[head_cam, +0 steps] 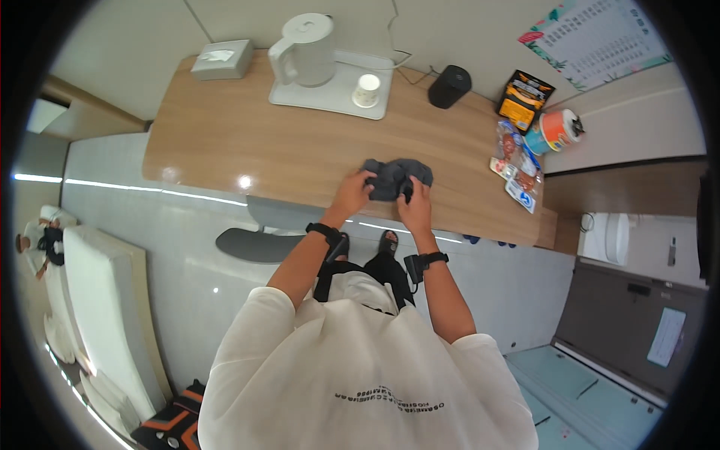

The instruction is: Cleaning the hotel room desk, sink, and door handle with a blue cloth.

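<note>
A crumpled dark grey cloth [394, 173] lies bunched near the front edge of a wooden desk [253, 140]. My left hand [354, 194] grips the cloth's left side with bent fingers. On the right side, my right hand [414, 203] pinches a fold between thumb and fingers. Parts of the cloth under my fingertips are hidden. Each wrist wears a black strap with a small device.
At the desk's back stand a tissue box [224, 61], a white electric kettle [306, 53] and paper cup [367, 91] on a white tray [315, 100], and a black speaker [450, 86]. Snack packages [517, 160] lie right. A grey chair [259, 246] sits below; a person [42, 242] is on a bed [107, 304].
</note>
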### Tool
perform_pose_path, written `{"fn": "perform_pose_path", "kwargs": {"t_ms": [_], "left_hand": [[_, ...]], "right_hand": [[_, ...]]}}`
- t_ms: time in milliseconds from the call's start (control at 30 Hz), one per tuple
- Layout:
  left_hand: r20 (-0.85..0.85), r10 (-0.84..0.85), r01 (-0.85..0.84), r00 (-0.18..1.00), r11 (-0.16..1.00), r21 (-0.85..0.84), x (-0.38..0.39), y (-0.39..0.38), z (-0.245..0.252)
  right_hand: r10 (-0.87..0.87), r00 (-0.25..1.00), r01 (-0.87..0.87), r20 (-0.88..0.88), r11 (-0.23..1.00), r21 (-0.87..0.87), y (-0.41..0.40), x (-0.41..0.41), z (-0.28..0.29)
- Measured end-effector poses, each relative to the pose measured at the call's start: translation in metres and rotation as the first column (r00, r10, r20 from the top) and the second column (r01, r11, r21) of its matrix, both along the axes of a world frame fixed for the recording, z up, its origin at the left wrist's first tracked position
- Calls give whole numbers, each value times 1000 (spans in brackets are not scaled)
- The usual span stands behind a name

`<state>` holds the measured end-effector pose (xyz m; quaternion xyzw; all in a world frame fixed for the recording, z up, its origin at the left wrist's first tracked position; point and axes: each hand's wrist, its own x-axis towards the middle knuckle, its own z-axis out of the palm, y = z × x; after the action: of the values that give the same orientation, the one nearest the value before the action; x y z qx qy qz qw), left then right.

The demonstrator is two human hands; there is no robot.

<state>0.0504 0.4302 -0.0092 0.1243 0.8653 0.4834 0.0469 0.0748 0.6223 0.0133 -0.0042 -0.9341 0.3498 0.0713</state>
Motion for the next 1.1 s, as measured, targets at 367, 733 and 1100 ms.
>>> {"fn": "perform_pose_path", "kwargs": {"t_ms": [367,733,1100], "left_hand": [[-159,685,-702,711,682,-204,21,-191,-47],[-200,381,-430,903,796,-425,-23,28,-23],[-78,-3,-35,997,874,-484,0,267,-9]], "right_hand": [[605,788,-605,112,795,-43,-75,-15,5],[208,948,-239,242,965,106,121,6,2],[215,934,-156,285,964,-217,228,-21,12]]}}
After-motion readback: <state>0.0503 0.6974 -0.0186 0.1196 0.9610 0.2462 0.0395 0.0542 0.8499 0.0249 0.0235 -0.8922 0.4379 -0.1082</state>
